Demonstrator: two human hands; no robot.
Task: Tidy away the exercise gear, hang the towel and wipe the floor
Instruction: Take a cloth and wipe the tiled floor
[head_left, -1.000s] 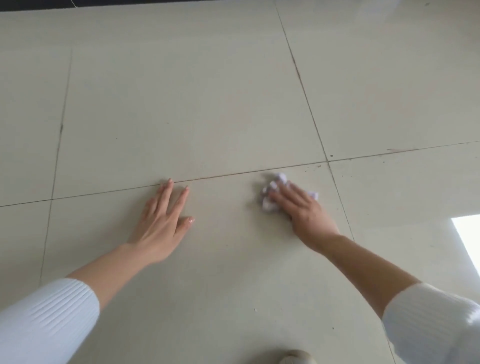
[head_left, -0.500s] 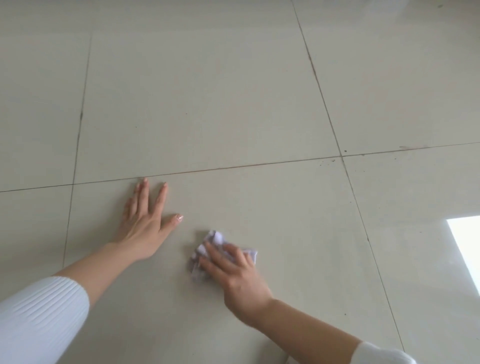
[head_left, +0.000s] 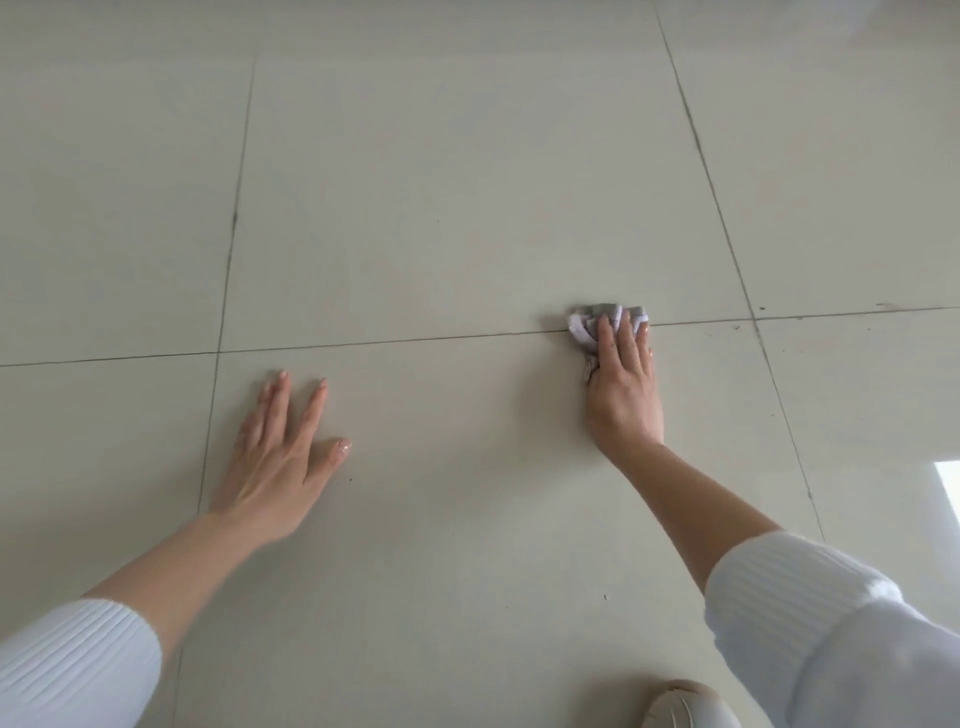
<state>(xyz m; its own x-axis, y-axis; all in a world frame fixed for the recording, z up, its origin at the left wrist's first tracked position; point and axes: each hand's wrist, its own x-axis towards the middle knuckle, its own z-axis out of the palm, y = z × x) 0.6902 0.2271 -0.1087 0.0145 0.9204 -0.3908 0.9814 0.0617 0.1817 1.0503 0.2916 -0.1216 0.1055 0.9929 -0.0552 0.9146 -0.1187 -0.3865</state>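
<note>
Nearest edge of view: rounded beige toe of a shoe (head_left: 684, 705) on the floor (head_left: 467, 545), just beside the right sleeve (head_left: 810, 613). Left sleeve (head_left: 72, 670) is white and ribbed, same as the right; both are pushed up, forearms bare.

Left hand (head_left: 283, 457): palm down, flat on the floor, fingers straight and slightly spread, thumb out to the side. Holds nothing. It lies inside the near tile, short of the crosswise grout line (head_left: 415, 340), close to that tile's far left corner.

Right hand (head_left: 623, 384): farther out, well apart from the left. Palm down, fingers extended and lying over a crumpled pale cloth (head_left: 597, 317), pressing it to the floor. Thumb side is not clear enough to tell whether it tucks under the cloth.

Cloth: bunched, whitish with grey folds, sitting right on the crosswise grout line, partly across it onto the far tile.

Right edge: bright patch of reflected light (head_left: 948, 493) on the glossy tile.
</note>
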